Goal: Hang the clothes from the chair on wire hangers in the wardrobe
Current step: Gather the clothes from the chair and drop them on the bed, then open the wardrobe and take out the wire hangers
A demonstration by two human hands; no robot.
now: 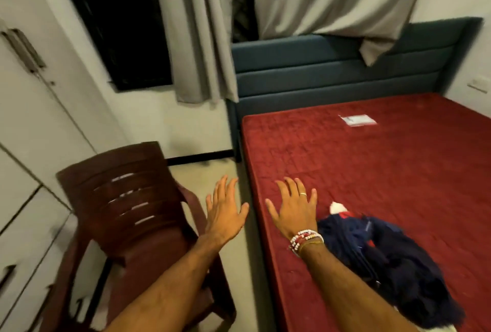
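We hold both hands out in front of us, palms down, fingers spread, gripping nothing. Our left hand (225, 212) hovers over the gap between chair and bed, just beside the chair's arm. Our right hand (293, 209) hovers over the near left edge of the bed (385, 161), with a ring on one finger and beaded bands at the wrist.

The clothes (385, 260) lie in a dark navy heap on the bed, just to the right of our right wrist and forearm. The heap's long axis runs diagonally, from a white and red end near our right hand down and right toward the frame's lower edge. It is blurred, so we cannot tell how many garments there are.

The chair (132, 206) stands to the left of our left hand, its slatted back upright and its seat bare. The wardrobe (32, 129) lies further left of it, doors closed.
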